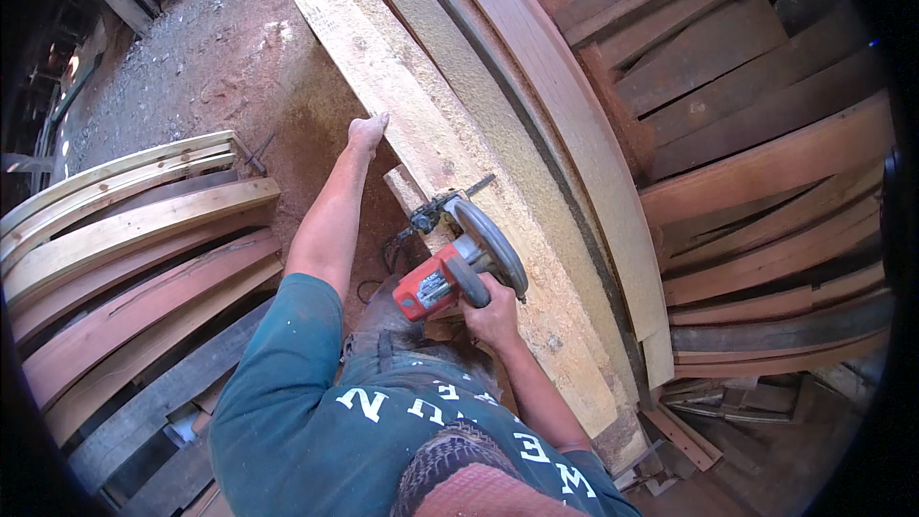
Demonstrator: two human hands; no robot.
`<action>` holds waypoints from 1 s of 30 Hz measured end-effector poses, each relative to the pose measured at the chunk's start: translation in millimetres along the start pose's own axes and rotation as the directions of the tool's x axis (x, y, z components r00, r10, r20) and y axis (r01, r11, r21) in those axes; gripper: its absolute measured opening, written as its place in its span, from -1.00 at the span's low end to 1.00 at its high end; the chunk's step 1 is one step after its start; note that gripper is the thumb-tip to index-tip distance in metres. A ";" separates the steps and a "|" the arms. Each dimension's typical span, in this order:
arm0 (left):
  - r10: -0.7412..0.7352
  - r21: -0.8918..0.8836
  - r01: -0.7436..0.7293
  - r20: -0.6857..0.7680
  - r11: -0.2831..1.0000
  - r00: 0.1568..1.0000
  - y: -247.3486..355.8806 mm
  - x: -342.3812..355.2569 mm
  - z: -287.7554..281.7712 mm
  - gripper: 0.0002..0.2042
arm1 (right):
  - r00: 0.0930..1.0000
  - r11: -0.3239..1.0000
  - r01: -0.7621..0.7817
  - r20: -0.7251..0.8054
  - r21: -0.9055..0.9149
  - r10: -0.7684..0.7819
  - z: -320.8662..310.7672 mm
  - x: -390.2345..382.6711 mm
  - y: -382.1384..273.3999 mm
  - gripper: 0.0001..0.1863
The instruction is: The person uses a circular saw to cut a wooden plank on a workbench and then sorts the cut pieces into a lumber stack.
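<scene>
A long pale plank (421, 124) runs from the far left down to the near right. At its left edge my left hand (368, 132) grips it, thumb near the top face and the other fingers hidden. My right hand (493, 314) is closed around the rear handle of a circular saw (431, 285) with a red motor housing and a grey blade guard. The saw sits over the plank's left edge about midway along, its base plate and dark fittings toward the far side. I cannot see the blade itself. Sawdust covers much of the plank's near part.
Right of the plank lie a sawdust-covered board (517, 148) and a long reddish board (565, 105). Stacked timber (766, 220) fills the right side. Another stack of planks (144, 258) stands at the left. Gravelly, dusty ground (220, 67) spreads at the far left.
</scene>
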State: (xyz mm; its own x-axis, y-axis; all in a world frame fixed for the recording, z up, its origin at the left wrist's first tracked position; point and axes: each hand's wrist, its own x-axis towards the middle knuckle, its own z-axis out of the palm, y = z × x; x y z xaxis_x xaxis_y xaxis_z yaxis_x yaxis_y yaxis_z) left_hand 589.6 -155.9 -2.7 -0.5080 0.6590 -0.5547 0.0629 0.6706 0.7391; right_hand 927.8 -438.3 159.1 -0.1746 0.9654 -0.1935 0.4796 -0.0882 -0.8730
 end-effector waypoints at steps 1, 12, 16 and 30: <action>-0.005 -0.039 0.006 0.026 0.999 1.000 0.5 -3.2 -0.1 -0.39 | 1.000 1.000 0.003 -0.006 0.002 -0.003 -1.7 -0.4 -1.5 -0.65; 0.002 -0.305 0.036 0.124 0.952 0.992 -24.0 -13.3 -14.4 -0.53 | 0.999 1.000 -0.002 0.052 0.005 0.002 -3.9 -12.4 -7.3 -0.65; 0.043 -0.222 -0.023 0.084 0.975 0.996 -16.1 -14.2 -26.0 -0.47 | 0.997 0.999 0.038 0.074 -0.002 -0.038 1.0 -0.1 -9.4 -0.64; 0.030 0.292 -0.207 0.513 0.934 0.858 -125.9 -155.5 -80.5 -0.60 | 0.997 0.999 0.048 0.060 0.018 -0.049 14.7 25.4 -25.7 -0.69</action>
State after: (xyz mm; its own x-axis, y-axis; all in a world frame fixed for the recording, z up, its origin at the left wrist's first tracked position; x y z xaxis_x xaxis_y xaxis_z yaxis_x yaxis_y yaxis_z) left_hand 591.5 -370.2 21.2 0.0069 0.7601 -0.6498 0.4147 0.5891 0.6935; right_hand 898.4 -415.1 170.1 -0.2498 0.9520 -0.1768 0.4547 -0.0458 -0.8895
